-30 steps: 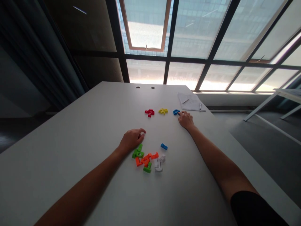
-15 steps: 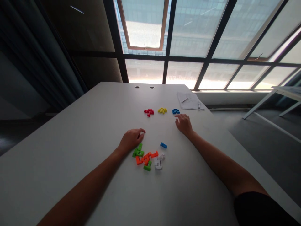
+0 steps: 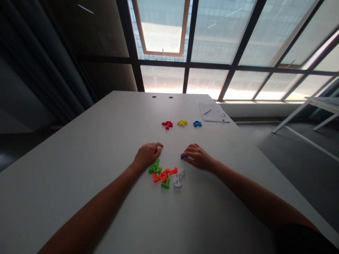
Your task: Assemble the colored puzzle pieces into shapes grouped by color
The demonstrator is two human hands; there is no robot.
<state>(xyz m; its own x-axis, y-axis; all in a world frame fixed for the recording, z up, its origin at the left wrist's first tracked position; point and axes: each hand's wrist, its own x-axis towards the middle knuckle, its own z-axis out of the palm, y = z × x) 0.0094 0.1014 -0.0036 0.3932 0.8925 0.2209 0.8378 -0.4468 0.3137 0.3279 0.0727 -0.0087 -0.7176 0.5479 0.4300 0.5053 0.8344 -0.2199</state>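
My right hand (image 3: 196,156) lies on the white table (image 3: 79,169) with its fingers curled over a small blue block (image 3: 182,157), which mostly hides under the fingertips. My left hand (image 3: 147,154) rests loosely curled on the table, holding nothing, just above a heap of green blocks (image 3: 155,169), orange blocks (image 3: 164,174) and white blocks (image 3: 178,179). Farther off sit three small sorted groups: red blocks (image 3: 167,124), yellow blocks (image 3: 182,122) and blue blocks (image 3: 197,124).
Sheets of paper (image 3: 213,113) with a pen (image 3: 223,119) lie near the table's far right corner. Two round cable holes (image 3: 162,96) mark the far edge. Large windows rise behind; another white table (image 3: 317,106) stands at the right.
My right hand has drawn back from the far blue group toward me and come down on the lone blue block. My left hand has stayed put.
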